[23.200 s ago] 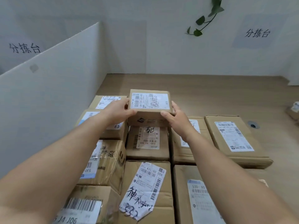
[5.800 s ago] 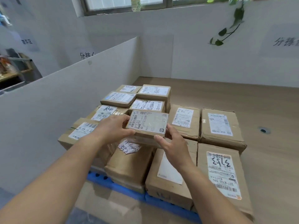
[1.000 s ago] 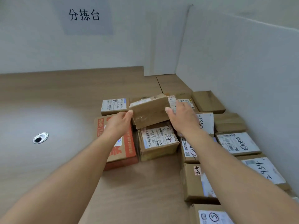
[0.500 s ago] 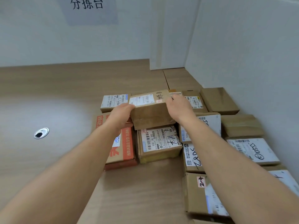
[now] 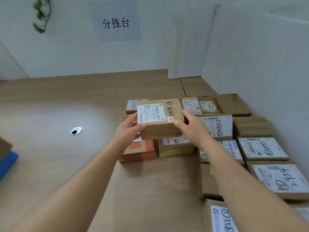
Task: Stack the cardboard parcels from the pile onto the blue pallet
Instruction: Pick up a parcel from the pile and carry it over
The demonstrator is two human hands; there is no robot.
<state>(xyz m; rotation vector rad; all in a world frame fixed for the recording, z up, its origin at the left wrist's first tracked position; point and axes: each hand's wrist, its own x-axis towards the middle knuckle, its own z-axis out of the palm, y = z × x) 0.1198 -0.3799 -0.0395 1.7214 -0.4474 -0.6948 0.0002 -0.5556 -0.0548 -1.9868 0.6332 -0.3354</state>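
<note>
Only a sliver of the blue pallet (image 5: 7, 162) pokes in at the left edge, with a brown box corner (image 5: 4, 146) just above it, and the rest is out of frame. The held parcel (image 5: 160, 118) and the left hand (image 5: 128, 129) cover most of the red-printed box (image 5: 140, 152) and the parcel next to it (image 5: 175, 147), and the right forearm (image 5: 242, 181) blocks a chunk of the parcels beneath. The label (image 5: 151, 113) print is too tiny to read, the plant (image 5: 41, 15) is smeared and cropped up top, and the bottom parcel (image 5: 220, 218) runs off the lower edge.
</note>
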